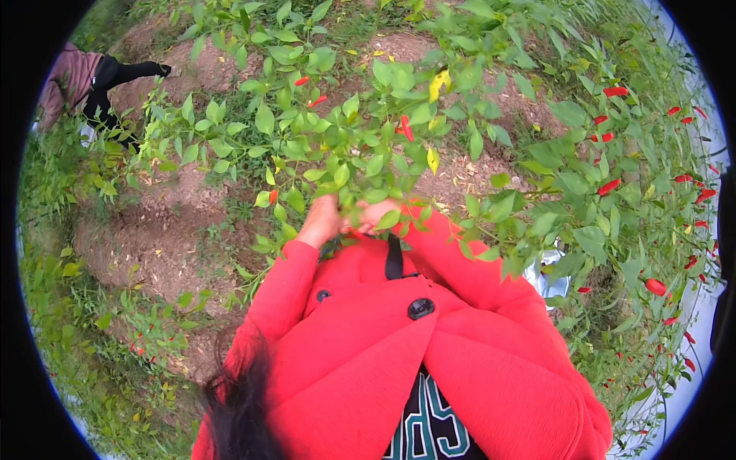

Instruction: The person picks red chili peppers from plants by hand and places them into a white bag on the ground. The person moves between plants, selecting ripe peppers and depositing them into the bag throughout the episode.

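My left hand [323, 221] and my right hand [375, 215] meet low in a chili pepper plant [368, 144], close in front of my red coat [368, 322]. Leaves cover parts of both hands, and the fingers are blurred. Whether they grip a stem or a pepper cannot be made out. A red chili pepper [272, 196] hangs left of my left hand. Farther up the same plant are a red chili [407, 128], another red chili [317, 101] and a small red chili [302, 81]. Yellowed leaves [440, 85] show among the green ones.
Dense pepper plants [621, 190] with many red pods line the right side. A silvery-white bag or sheet [549, 273] lies on the ground beside my right arm. Brown soil [167, 241] with weeds stretches to the left. At upper left another person [86, 86] bends over plants.
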The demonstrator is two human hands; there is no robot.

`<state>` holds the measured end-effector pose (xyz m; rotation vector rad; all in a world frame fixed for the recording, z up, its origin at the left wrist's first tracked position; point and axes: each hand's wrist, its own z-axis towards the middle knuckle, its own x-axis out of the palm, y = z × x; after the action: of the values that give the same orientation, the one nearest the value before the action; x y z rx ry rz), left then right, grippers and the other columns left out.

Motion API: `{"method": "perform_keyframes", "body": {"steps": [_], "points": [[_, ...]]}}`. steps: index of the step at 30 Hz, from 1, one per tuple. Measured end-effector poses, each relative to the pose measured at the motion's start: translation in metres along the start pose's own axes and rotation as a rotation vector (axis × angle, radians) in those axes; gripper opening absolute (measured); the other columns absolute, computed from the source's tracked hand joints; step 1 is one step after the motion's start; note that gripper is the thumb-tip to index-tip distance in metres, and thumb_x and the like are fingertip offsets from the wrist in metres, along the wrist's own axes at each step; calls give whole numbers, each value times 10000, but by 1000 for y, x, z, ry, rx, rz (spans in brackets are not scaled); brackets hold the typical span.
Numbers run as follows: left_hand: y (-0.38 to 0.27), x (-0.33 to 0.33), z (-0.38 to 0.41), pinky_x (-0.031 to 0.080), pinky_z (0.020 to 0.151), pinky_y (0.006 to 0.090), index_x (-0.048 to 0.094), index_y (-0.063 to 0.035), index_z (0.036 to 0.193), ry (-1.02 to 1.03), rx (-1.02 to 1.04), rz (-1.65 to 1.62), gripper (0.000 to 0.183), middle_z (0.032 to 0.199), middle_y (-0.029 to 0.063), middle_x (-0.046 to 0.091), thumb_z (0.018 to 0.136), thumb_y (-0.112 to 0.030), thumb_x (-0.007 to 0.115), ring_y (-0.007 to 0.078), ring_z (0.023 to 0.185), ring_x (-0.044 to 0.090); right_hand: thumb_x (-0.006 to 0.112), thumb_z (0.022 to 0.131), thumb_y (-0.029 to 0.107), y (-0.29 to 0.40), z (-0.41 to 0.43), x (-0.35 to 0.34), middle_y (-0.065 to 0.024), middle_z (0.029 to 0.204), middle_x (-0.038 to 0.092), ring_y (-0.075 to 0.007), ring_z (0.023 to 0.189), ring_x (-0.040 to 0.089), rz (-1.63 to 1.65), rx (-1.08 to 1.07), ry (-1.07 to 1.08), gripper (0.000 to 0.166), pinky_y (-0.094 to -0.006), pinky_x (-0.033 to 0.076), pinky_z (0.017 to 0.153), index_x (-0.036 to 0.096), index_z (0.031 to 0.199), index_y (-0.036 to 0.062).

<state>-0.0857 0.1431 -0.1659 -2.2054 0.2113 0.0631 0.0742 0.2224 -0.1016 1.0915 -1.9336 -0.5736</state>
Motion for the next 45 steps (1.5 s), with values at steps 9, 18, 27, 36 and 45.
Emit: {"method": "perform_keyframes", "body": {"steps": [9, 18, 27, 36, 45], "points": [[-31, -79, -20, 494, 795, 419, 599, -67, 1163, -492, 200, 660, 355, 983, 197, 673, 813, -115, 634, 353, 903, 641, 585, 942, 280, 46, -100, 17, 88, 617, 372, -23, 529, 334, 155, -200, -187, 315, -208, 274, 465, 642, 1071, -2], [-127, -1, -100, 495, 667, 443, 659, -40, 808, -189, 488, 704, 251, 797, 169, 660, 815, -290, 673, 354, 769, 639, 473, 978, 338, -74, -216, 77, 10, 692, 381, -74, 510, 330, 858, -769, -569, 319, -209, 260, 438, 453, 762, 104], [-194, 133, -71, 518, 740, 347, 666, -16, 998, 503, 698, 480, 245, 898, 120, 693, 889, -233, 634, 227, 809, 668, 498, 983, 348, -132, -244, 132, -48, 728, 428, -133, 557, 396, 1311, -963, -758, 366, -195, 265, 355, 442, 729, 91], [-267, 164, 4, 513, 743, 321, 644, 0, 1013, 706, 795, 419, 214, 878, 92, 685, 903, -184, 624, 162, 800, 644, 439, 1014, 276, -71, -248, 103, 29, 588, 363, -90, 411, 321, 1053, -957, -1044, 253, -234, 265, 401, 496, 866, 80], [-311, 151, 68, 508, 739, 291, 649, 12, 1019, 764, 764, 369, 210, 888, 74, 687, 906, -163, 617, 130, 817, 633, 521, 986, 184, 15, -250, 28, 32, 549, 346, -74, 406, 325, 819, -797, -1143, 202, -222, 246, 361, 514, 847, 36]]}}
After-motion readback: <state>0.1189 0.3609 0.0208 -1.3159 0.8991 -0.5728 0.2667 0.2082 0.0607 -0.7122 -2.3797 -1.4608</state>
